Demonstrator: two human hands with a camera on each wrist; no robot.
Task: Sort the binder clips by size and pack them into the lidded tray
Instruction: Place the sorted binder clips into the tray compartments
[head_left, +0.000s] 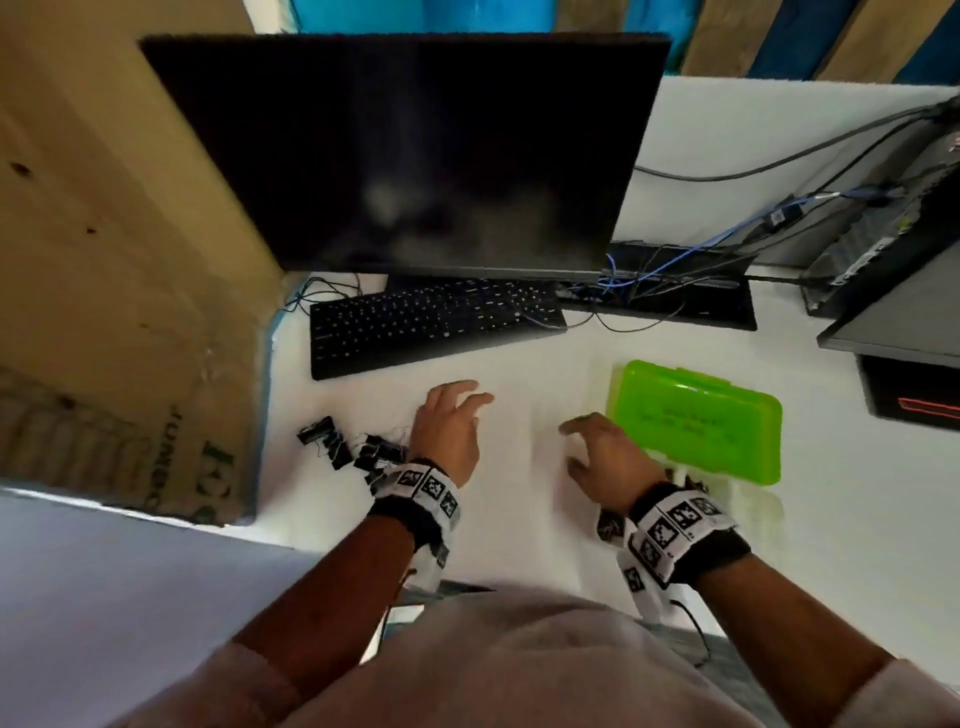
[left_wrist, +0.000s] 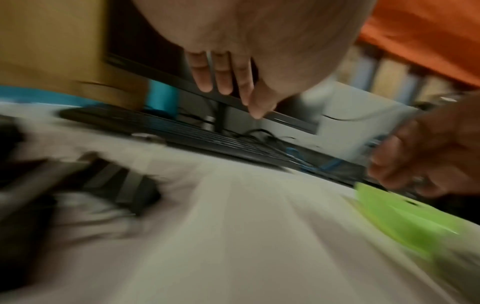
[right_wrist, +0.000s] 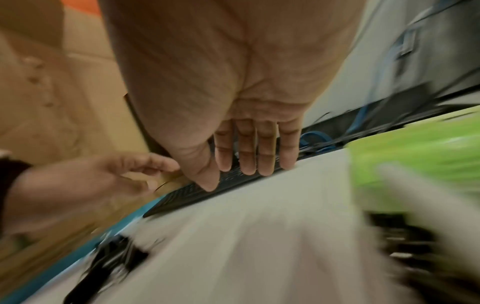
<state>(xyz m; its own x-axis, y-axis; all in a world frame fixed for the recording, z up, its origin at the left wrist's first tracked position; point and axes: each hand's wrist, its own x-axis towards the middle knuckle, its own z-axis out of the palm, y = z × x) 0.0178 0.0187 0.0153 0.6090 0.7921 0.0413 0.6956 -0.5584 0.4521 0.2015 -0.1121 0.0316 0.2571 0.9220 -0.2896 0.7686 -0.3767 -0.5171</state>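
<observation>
your left hand (head_left: 451, 426) hovers palm down over the white surface (head_left: 524, 499), forearm reaching in from the lower left, with a marker-covered band around the wrist. its fingers are spread and loosely extended toward the keyboard (head_left: 431, 322); the grip is loose and holds nothing. in the left wrist view the fingers (left_wrist: 223, 76) hang straight, side by side, above the surface.

your right hand (head_left: 608, 460) is also palm down, forearm coming in from the lower right, its own marker band at the wrist. the thumb points toward your left hand, the fingers are relaxed and slightly bent, and the grip is empty. in the right wrist view the fingers (right_wrist: 262, 152) lie close together and straight, tips above the surface.

the two hands are near each other, apart, with bare surface between them.

the binder clips (head_left: 343, 447) lie in a black cluster on the surface just left of your left wrist, some partly hidden under the band. more dark clips (head_left: 610, 527) show beside your right wrist; the blur hides their size. the green lidded tray (head_left: 696, 421) sits on the surface just right of your right hand, lid down. whether your hand touches it cannot be told.

behind the keyboard stands a dark monitor (head_left: 415, 156).
</observation>
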